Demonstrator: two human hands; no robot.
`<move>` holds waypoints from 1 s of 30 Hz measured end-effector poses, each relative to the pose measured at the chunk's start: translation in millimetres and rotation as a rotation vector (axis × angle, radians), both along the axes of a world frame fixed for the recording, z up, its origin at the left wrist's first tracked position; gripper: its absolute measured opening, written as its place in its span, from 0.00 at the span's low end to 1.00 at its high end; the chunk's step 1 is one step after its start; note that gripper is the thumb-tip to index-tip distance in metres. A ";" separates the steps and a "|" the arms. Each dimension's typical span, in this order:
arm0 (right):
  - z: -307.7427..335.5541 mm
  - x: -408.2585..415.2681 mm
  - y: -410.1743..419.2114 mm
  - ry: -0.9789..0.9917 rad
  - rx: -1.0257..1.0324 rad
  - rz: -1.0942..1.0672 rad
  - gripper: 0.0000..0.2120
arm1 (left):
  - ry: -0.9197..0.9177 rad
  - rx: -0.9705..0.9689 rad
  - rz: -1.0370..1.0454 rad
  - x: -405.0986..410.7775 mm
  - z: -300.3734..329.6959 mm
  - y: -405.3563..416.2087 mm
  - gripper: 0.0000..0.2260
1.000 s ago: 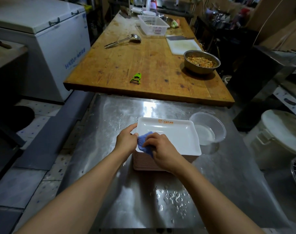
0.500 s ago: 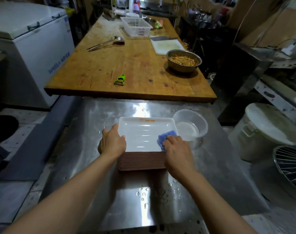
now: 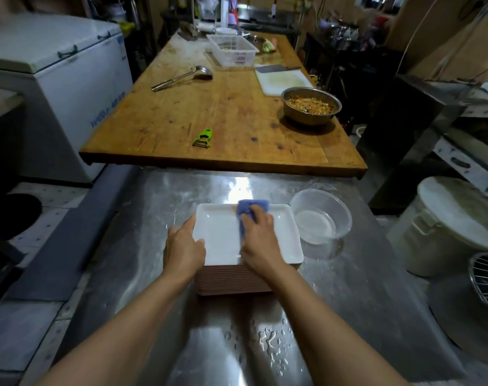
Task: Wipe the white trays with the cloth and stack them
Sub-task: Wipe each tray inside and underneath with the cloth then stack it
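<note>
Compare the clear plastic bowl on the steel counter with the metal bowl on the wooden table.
The clear plastic bowl is see-through and seems to hold only some clear liquid; the metal bowl is opaque steel, filled with a chopped orange and dark mix. The plastic bowl stands on the steel counter beside the white tray; the metal bowl stands farther off on the wooden table. Both are round and upright.

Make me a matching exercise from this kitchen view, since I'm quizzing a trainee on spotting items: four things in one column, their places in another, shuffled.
Things:
1. blue cloth
2. green peeler
3. clear plastic bowl
4. metal bowl of chopped food

Places:
A. on the steel table, right of the tray stack
B. near the front edge of the wooden table
C. under the right hand, on the top white tray
D. right side of the wooden table, by the cutting board

Pairs: 1-C, 2-B, 3-A, 4-D
</note>
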State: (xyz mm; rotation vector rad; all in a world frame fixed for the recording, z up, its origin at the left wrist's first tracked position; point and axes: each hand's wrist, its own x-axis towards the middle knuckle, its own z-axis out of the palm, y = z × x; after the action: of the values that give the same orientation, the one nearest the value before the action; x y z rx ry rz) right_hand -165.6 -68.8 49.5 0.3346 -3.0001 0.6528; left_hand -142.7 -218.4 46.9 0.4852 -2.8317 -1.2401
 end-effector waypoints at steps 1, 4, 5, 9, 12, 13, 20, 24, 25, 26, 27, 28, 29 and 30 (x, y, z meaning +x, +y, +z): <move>-0.4 2.4 -13.0 -0.012 -0.044 0.071 0.23 | 0.009 0.013 -0.001 0.9 0.4 0.2 0.26; -0.2 4.9 -38.6 -0.046 -0.100 0.264 0.22 | 0.033 0.024 -0.033 1.2 1.1 -1.6 0.26; -0.1 4.1 -37.4 -0.066 -0.092 0.285 0.22 | 0.025 0.018 -0.043 0.6 0.9 -2.5 0.27; 2.5 0.2 7.4 -0.019 0.057 0.101 0.19 | -0.015 0.024 -0.037 0.8 0.8 -3.0 0.25; 5.9 3.8 39.4 0.033 0.151 -0.140 0.17 | -0.019 0.056 -0.026 1.6 0.8 -2.0 0.25; 6.1 5.1 40.8 0.024 0.154 -0.179 0.18 | -0.018 0.067 -0.024 1.9 0.6 -1.9 0.25; 6.7 37.7 -9.5 -0.015 -0.050 0.118 0.19 | 0.009 0.041 -0.016 1.4 1.8 -2.5 0.24; 13.5 53.4 1.6 -0.048 0.024 0.173 0.24 | 0.013 0.034 -0.024 1.4 4.1 -1.6 0.24; 15.6 53.4 10.2 -0.057 0.067 0.135 0.23 | 0.014 0.026 -0.026 1.3 4.2 -1.2 0.24; 17.9 53.9 20.4 -0.060 0.114 0.080 0.22 | 0.016 0.020 -0.030 1.0 4.2 -0.8 0.24; 19.7 55.1 31.4 -0.053 0.170 0.019 0.20 | 0.019 0.017 -0.034 0.8 4.0 -0.5 0.23; 21.2 56.6 41.5 -0.041 0.235 -0.038 0.19 | 0.023 0.015 -0.037 0.6 3.9 -0.4 0.23; 22.0 58.4 48.8 -0.028 0.292 -0.083 0.18 | 0.025 0.012 -0.039 0.8 3.8 -0.6 0.23; 21.8 59.8 51.7 -0.020 0.320 -0.120 0.18 | 0.025 0.010 -0.041 1.4 3.9 -1.0 0.22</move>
State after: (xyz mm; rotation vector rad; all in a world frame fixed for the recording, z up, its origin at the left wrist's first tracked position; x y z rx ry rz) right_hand -105.8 -17.1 71.3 0.1593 -3.1093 0.1658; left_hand -141.3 -219.4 50.7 0.4107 -2.8303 -1.2581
